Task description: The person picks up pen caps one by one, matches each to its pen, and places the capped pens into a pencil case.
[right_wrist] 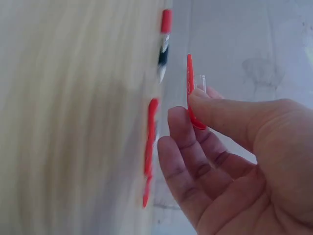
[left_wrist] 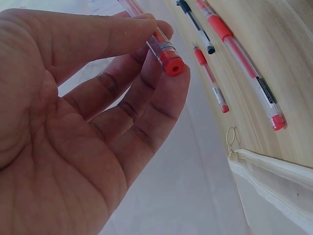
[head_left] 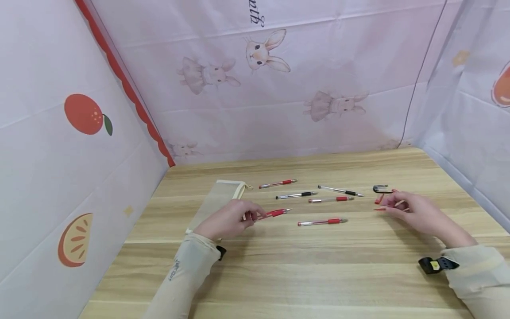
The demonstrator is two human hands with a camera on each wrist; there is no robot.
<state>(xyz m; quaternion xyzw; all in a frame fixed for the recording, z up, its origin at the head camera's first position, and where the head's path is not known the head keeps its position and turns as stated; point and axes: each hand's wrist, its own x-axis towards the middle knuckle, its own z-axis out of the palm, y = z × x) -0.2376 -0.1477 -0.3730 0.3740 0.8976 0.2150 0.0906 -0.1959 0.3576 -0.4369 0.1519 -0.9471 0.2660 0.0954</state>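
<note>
My left hand (head_left: pixel 237 218) pinches a red gel pen (head_left: pixel 279 213) between thumb and fingers, just above the table. In the left wrist view, the red end plug of that pen (left_wrist: pixel 173 66) faces the camera. At the right, my right hand (head_left: pixel 418 213) pinches a red pen cap (right_wrist: pixel 190 90) with a clear part beside its clip. The pen in my left hand has its bare tip pointing right, apart from the cap. Next to the right hand lie a black cap (head_left: pixel 380 188) and red caps (head_left: pixel 379 199), partly hidden by the fingers.
Several uncapped pens lie between the hands, among them a red pen (head_left: pixel 322 222), another red pen (head_left: pixel 330 200) and a black pen (head_left: pixel 296 195). A pale zipped pouch (head_left: pixel 213 199) lies partly beneath the left forearm. Fabric walls (head_left: pixel 271 119) enclose the wooden table (head_left: pixel 311 274).
</note>
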